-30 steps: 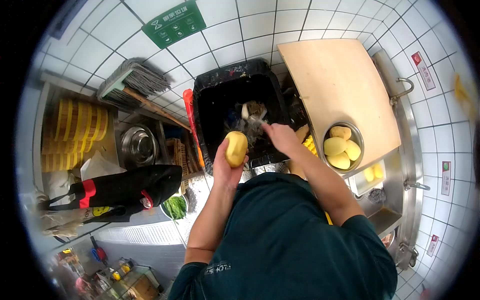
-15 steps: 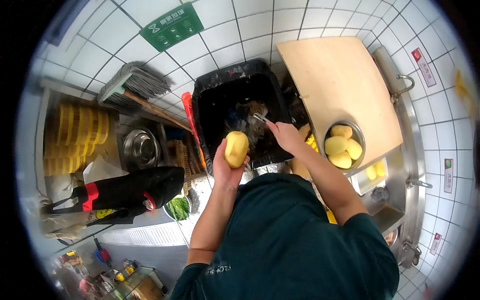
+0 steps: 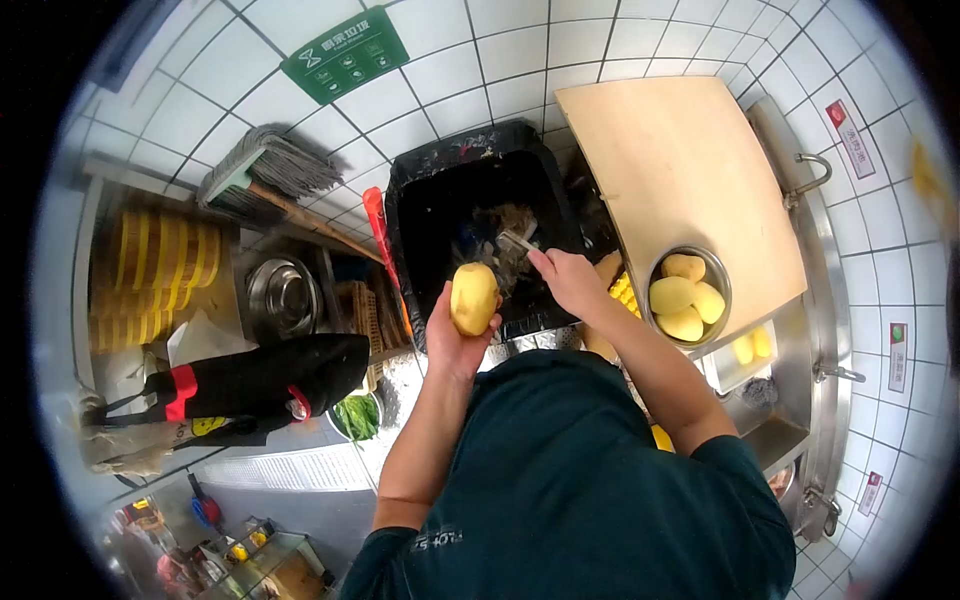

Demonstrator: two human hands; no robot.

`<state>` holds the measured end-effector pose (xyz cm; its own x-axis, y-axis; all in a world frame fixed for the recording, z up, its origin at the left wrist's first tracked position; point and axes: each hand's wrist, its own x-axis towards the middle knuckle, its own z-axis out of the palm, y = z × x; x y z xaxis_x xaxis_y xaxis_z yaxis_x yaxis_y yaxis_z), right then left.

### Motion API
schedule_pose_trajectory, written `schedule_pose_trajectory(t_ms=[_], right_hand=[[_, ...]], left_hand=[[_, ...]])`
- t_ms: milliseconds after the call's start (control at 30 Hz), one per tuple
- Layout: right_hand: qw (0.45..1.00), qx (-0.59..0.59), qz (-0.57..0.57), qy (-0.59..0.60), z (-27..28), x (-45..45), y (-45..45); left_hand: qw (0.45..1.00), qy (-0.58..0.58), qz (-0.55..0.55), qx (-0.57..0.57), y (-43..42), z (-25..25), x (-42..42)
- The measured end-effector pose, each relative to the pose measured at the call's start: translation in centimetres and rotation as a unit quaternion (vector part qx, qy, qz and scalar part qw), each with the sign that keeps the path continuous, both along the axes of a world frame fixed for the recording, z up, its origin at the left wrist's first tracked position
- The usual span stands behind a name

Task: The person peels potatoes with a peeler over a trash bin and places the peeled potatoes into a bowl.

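A peeled yellow potato (image 3: 474,300) rests in my left hand (image 3: 453,335), whose fingers curl round its lower part. My right hand (image 3: 572,285) grips a metal peeler (image 3: 518,242), its head pointing up and left, apart from the potato. Both hands are over the near part of a black bin (image 3: 420,180) with scraps (image 3: 505,225) inside. To the right, a steel bowl (image 3: 728,300) holds several potatoes (image 3: 672,293), most of them pale and peeled.
A wooden board (image 3: 690,160) lies over the sink edge (image 3: 835,300) at right, under the steel bowl. A mop (image 3: 265,170) leans at left near a red handle (image 3: 375,215). Black cloth (image 3: 270,385) hangs at lower left, beside a bowl of greens (image 3: 357,415).
The potato has turned slightly in my left hand, showing a fuller, more upright face. My right hand and the peeler have shifted a little downward.
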<state>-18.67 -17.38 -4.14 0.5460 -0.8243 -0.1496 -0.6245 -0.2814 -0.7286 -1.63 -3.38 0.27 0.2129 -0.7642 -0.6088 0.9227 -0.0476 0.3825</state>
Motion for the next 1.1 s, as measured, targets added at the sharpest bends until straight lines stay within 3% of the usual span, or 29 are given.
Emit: schedule_pose_trajectory(t_ms=[100, 200, 300, 333, 400, 567, 733, 1033, 1100], right_hand=[[0.996, -0.011, 0.076, -0.039, 3.8, 0.1, 2.7], [0.983, -0.061, 0.168, -0.047, 4.0, 0.3, 4.4], [0.996, -0.055, 0.046, 0.056, 3.2, 0.7, 1.8], [0.994, -0.005, 0.021, 0.109, 0.3, 0.2, -0.2], [0.999, -0.004, -0.010, 0.051, -0.3, -0.3, -0.9], [0.990, -0.017, 0.115, -0.076, 3.7, 0.2, 3.5], [0.961, -0.183, 0.190, -0.085, 3.3, 0.2, 2.7], [0.960, -0.165, 0.220, -0.048, 4.1, -0.2, 3.8], [0.974, -0.150, 0.163, -0.052, 2.9, -0.3, 3.2]], left_hand=[[1.000, -0.007, 0.015, -0.003, 0.0, 0.2, -0.3], [1.000, -0.008, 0.018, -0.022, 0.3, -0.5, -0.3], [0.999, -0.039, -0.012, -0.006, 0.6, -0.1, -0.2], [0.999, -0.033, -0.011, -0.010, 0.7, 0.0, -0.4], [0.999, -0.024, -0.011, -0.021, 0.4, 0.5, -0.3], [1.000, -0.018, 0.010, 0.001, -0.3, 0.7, -0.4], [0.999, -0.031, -0.019, -0.004, 0.6, 0.3, -0.2], [0.999, -0.032, 0.008, 0.015, 0.9, 0.2, -0.5], [0.999, -0.039, -0.005, 0.011, 0.9, 0.0, -0.5]])
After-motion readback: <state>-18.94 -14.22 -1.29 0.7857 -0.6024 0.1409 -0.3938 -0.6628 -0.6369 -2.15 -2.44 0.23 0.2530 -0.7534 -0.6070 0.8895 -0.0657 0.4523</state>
